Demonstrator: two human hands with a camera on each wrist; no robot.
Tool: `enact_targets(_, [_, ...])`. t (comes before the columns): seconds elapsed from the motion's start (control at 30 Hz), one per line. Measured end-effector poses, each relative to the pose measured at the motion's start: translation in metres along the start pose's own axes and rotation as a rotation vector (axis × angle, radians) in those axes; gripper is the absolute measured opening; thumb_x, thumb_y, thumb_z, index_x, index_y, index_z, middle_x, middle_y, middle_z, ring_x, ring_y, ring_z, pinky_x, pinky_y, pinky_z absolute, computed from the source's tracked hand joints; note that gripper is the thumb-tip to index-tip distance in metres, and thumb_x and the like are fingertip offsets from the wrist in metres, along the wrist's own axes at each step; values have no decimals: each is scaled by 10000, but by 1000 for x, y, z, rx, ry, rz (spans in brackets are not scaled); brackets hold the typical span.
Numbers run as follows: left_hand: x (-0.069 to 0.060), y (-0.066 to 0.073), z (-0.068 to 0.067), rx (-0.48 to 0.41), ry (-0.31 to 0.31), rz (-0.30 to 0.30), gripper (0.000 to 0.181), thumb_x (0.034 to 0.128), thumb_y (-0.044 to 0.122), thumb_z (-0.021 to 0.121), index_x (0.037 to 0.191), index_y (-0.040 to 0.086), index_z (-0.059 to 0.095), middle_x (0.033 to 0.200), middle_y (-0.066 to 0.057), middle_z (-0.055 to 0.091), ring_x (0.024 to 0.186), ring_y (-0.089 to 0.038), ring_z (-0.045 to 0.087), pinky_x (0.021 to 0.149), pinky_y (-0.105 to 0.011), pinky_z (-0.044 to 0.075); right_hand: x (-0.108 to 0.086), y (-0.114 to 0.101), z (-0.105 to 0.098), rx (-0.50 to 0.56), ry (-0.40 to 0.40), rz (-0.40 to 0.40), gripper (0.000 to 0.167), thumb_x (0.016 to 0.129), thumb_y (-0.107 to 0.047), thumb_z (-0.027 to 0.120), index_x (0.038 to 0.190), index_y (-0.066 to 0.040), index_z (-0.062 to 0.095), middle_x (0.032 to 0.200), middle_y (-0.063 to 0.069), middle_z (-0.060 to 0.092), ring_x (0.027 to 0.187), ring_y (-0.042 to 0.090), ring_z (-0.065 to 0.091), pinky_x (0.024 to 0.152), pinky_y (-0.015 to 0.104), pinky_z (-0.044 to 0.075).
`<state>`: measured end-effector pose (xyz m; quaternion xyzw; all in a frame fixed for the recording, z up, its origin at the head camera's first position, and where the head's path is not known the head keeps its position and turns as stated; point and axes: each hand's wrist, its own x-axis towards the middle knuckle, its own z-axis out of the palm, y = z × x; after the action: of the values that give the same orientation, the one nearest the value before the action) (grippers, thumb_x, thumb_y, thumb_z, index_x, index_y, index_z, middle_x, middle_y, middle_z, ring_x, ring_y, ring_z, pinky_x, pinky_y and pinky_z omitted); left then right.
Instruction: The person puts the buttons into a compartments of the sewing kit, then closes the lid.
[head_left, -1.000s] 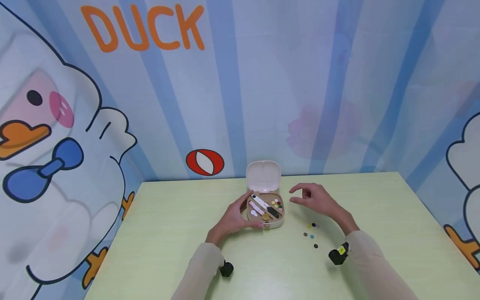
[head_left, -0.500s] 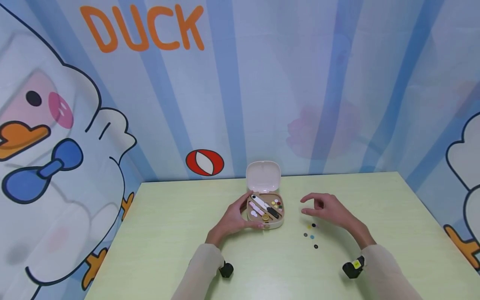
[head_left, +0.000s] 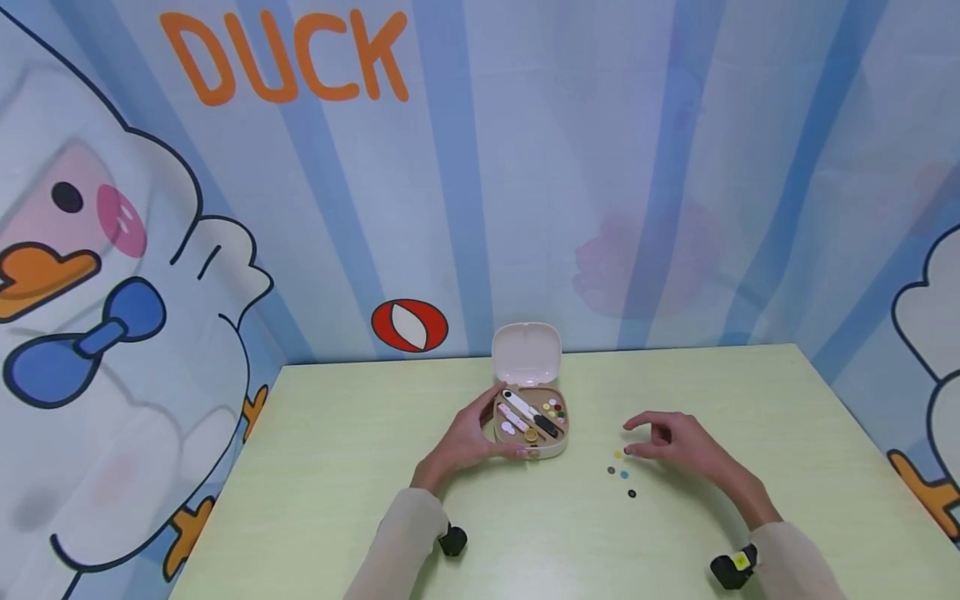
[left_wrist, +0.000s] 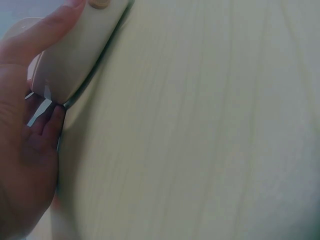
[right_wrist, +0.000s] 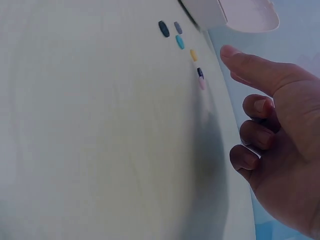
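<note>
Shifted rightward and nearer over the past second, a person's right hand (head_left: 678, 442) hangs above the bench (head_left: 337, 467) beside loose buttons (head_left: 611, 471), while the left hand (head_left: 465, 433) and the box (head_left: 551, 450) it grips have kept their places. Beyond the pale green bench hangs a blue striped backdrop (head_left: 525, 167) printed with a large white duck (head_left: 187, 358), orange lettering (head_left: 375, 54) and a red and white ball (head_left: 386, 321). Small black cameras (head_left: 453, 540) sit at the wrists, beside beige sleeves (head_left: 397, 542). On the far side of the box its lid (head_left: 527, 354) stands raised; inside lie a white and black tool (head_left: 528, 411), a slim pink tool (head_left: 513, 417), a gold disc (head_left: 532, 435) and an assortment of small buttons (head_left: 547, 407).

Seen from the head, the right hand stands in the way of a dark blue button (right_wrist: 200, 73) and a pink button (right_wrist: 202, 83), side by side in the right wrist view. To the left of its fingertips lies a yellow button (head_left: 617, 454); nearer are a blue button (head_left: 624, 475), a grey button and a black button (head_left: 632, 494), all right of the box. Thumb and forefinger of the right hand are parted by a narrow gap, other fingers curled. The left hand clasps the box from the left, thumb along its near wall.
</note>
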<state>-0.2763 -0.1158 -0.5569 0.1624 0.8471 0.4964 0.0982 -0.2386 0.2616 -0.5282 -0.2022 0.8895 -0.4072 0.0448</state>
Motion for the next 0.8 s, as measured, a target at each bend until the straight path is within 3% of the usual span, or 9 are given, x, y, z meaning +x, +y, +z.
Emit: enact_targets(0.8, [2,-3,0,6,1,3,1172,708,487,957,1649,292,287,1675,33,322,1507,-205,361,1220,-379,335,-12,16,10,-80,18,-40,130,931,-192,800,1052,-143,807,592,-120,412,559,35,367,566,228,356])
